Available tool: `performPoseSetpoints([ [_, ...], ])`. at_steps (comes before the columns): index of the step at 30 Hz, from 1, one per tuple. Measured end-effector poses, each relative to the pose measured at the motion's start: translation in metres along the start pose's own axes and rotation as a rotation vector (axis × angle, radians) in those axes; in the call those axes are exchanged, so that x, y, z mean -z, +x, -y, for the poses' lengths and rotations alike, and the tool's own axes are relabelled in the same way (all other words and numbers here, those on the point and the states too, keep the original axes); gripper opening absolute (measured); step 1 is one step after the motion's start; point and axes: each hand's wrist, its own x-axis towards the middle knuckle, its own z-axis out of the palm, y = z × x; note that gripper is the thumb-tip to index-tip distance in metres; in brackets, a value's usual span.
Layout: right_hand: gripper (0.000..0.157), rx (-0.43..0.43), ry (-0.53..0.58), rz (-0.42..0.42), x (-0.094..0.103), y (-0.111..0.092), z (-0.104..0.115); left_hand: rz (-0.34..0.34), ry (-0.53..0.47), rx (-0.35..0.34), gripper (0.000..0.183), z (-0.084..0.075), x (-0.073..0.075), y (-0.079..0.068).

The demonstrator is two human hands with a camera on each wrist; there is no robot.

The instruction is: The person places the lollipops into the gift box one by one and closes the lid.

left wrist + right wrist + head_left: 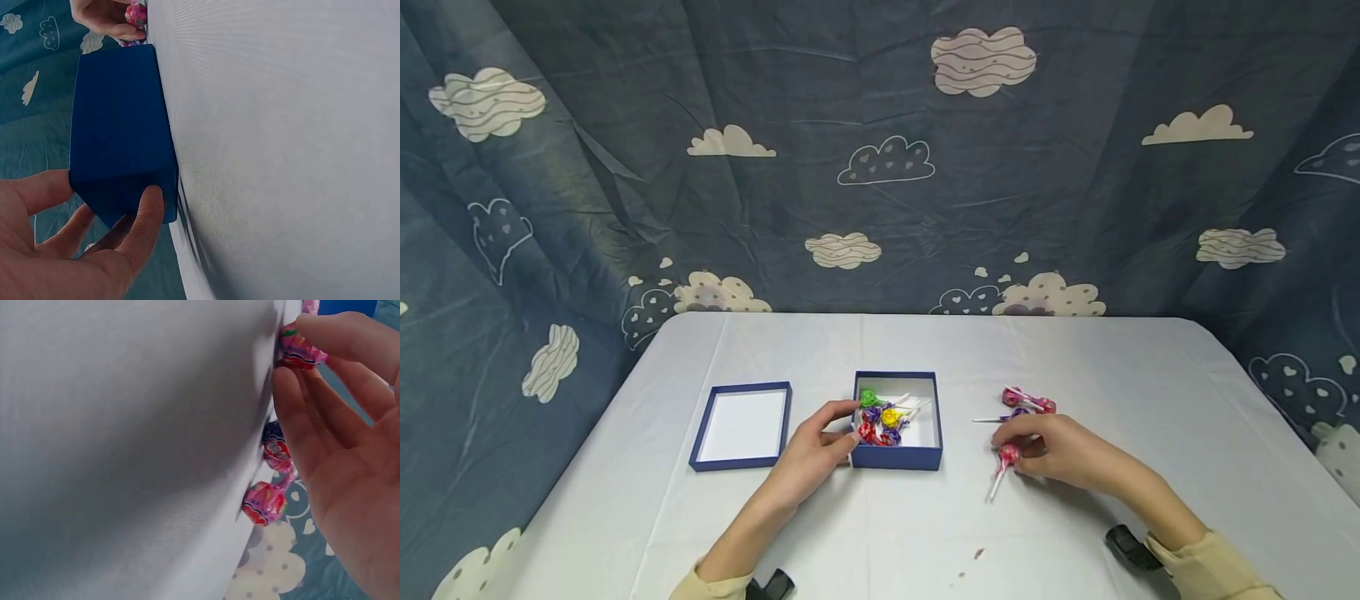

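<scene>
An open blue box (897, 457) with a white inside stands mid-table and holds several wrapped lollipops in green, yellow, red and purple. My left hand (811, 454) rests its fingers against the box's left side; in the left wrist view the fingertips touch the blue wall (122, 112). To the right of the box, my right hand (1060, 450) pinches the wrapped head of a pink lollipop (1009, 454), its white stick slanting toward the front. Just behind that hand lie a pink lollipop (1017, 396) and a purple one (1015, 413).
A blue-edged box lid (740, 462) with a white inside lies left of the box. White cloth covers the table (775, 342), with small brown specks (979, 553) near the front. A dark cloud-patterned curtain (880, 100) hangs behind.
</scene>
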Motion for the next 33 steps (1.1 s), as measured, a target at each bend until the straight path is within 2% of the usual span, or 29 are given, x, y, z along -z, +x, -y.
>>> performPoseSetpoints([
  [9, 0.03, -0.039, 0.029, 0.005, -0.0012, 0.0018, -0.0029, 0.007, 0.0, 0.008, 0.043, -0.0006, -0.0005, -0.0007],
  [22, 0.031, 0.044, 0.258, -0.1, -0.0036, -0.0048, -0.0064, -0.002, 0.001, 0.0, 0.042, -0.0015, -0.0008, -0.0018],
  [27, 0.032, 0.102, 0.349, -0.128, -0.0057, -0.0059, -0.0093, 0.006, 0.007, 0.004, 0.042, -0.0013, -0.0004, -0.0021],
  [33, 0.036, 0.088, 0.376, -0.204, -0.0064, -0.0052, -0.0063, 0.006, 0.007, -0.006, 0.042, -0.0012, -0.0001, -0.0006],
])
